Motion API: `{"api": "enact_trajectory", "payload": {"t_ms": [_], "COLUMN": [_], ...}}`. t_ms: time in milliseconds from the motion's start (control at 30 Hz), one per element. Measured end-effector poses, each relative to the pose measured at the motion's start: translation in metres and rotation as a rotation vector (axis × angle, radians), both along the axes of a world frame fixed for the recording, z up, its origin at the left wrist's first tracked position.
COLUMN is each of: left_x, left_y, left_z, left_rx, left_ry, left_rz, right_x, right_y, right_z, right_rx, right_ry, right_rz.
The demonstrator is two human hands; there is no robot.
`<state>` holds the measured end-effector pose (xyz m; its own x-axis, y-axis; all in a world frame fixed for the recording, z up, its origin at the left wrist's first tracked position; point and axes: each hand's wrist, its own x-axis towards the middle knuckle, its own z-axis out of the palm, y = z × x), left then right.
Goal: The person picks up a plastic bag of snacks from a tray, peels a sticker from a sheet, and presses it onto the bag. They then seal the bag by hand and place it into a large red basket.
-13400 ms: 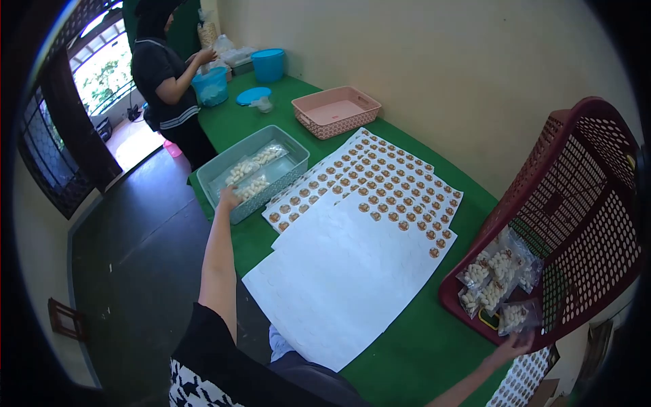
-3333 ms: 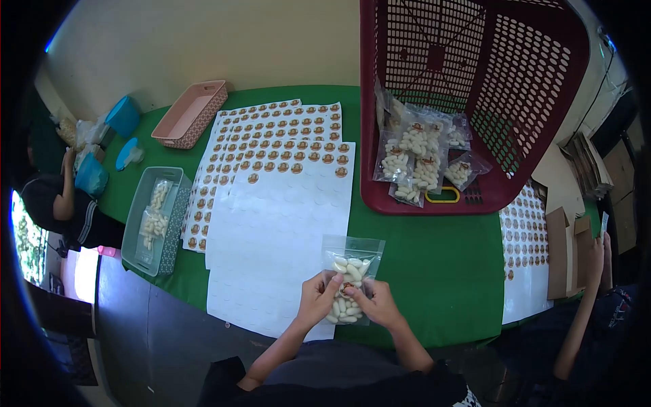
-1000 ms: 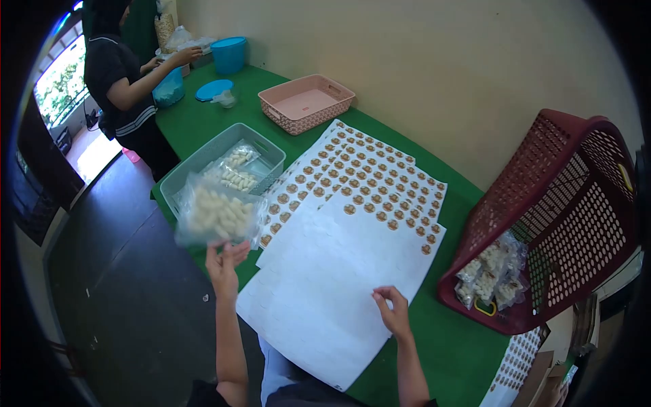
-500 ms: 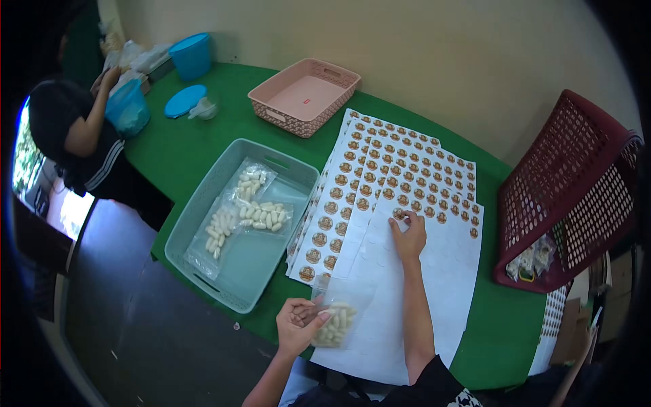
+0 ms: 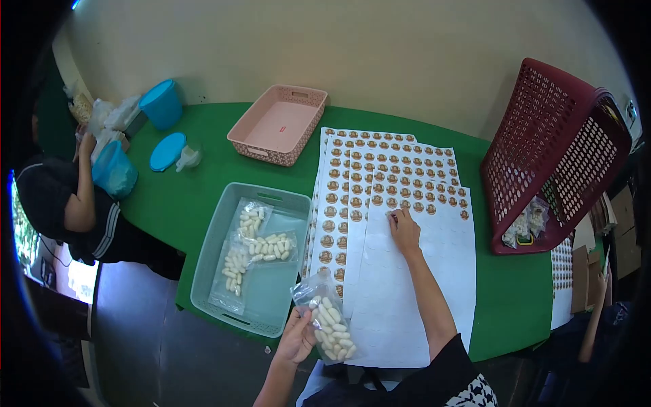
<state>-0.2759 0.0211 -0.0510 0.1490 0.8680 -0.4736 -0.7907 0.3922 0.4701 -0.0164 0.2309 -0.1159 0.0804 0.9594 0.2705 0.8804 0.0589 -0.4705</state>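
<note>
My left hand (image 5: 296,337) grips the edge of a clear plastic bag (image 5: 330,325) filled with white, oblong pieces, held over the front edge of the sticker sheets. My right hand (image 5: 405,233) is closed in a pinch on a small round sticker (image 5: 390,214), mostly covered by the fingers, just below the last rows of stickers. Beneath it lies the top sticker sheet (image 5: 413,292), its lower part bare white backing and its upper part bearing round brown stickers. To the left, a grey-green basket (image 5: 271,325) holds several similar filled bags (image 5: 271,247).
A pink basket (image 5: 278,129) stands near the wall. On the right, a maroon basket (image 5: 536,149) rests tilted with small bags in it. Blue tubs (image 5: 161,105) and a blue lid (image 5: 167,151) sit at the left, beside another person (image 5: 61,203). Another person's arm (image 5: 595,315) shows far right.
My left hand has raised and turned the bag, so its pieces face me more. The right hand stays at the sticker row, its fingers now covering the sticker. The view has shifted.
</note>
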Motion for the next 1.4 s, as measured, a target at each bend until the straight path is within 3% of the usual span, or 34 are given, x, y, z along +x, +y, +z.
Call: {"api": "enact_trajectory", "payload": {"t_ms": [67, 267, 333, 367, 400, 467, 600, 733, 900, 1100, 1400], "left_x": [-0.003, 0.007, 0.010, 0.008, 0.011, 0.019, 0.034, 0.064, 0.096, 0.133, 0.198], "left_y": [-0.007, -0.021, -0.016, -0.013, -0.009, -0.002, 0.010, 0.010, -0.001, -0.014, -0.045], "left_z": [0.004, 0.010, 0.022, 0.030, 0.038, 0.055, 0.083, 0.110, 0.125, 0.124, 0.134], "left_rx": [-0.025, -0.036, 0.074, 0.092, 0.095, 0.255, 0.331, 0.469, 0.648, 0.661, 0.693], "left_ry": [0.076, 0.154, 0.204, 0.179, 0.178, 0.241, 0.256, 0.269, 0.337, 0.333, 0.305], "left_rz": [-0.134, -0.137, -0.210, -0.262, -0.266, -0.221, -0.167, -0.193, -0.309, -0.393, -0.362], "right_x": [-0.003, 0.020, 0.026, 0.029, 0.030, 0.024, -0.015, -0.024, -0.012, 0.013, 0.074], "right_y": [0.001, 0.021, 0.020, 0.014, 0.006, -0.021, -0.130, -0.212, -0.242, -0.263, -0.283], "right_z": [0.003, -0.016, 0.003, 0.010, 0.020, 0.050, 0.154, 0.195, 0.197, 0.203, 0.206], "right_rx": [0.012, 0.107, -0.112, -0.060, -0.055, 0.069, 0.097, 0.481, 0.549, 0.617, 0.706], "right_ry": [-0.016, 0.396, 1.345, 1.513, 1.512, 1.608, 1.395, 0.446, 0.412, 0.437, 0.311], "right_rz": [-0.008, -0.262, -0.505, -0.484, -0.486, -0.205, 0.031, 0.441, 0.465, 0.348, 0.383]}}
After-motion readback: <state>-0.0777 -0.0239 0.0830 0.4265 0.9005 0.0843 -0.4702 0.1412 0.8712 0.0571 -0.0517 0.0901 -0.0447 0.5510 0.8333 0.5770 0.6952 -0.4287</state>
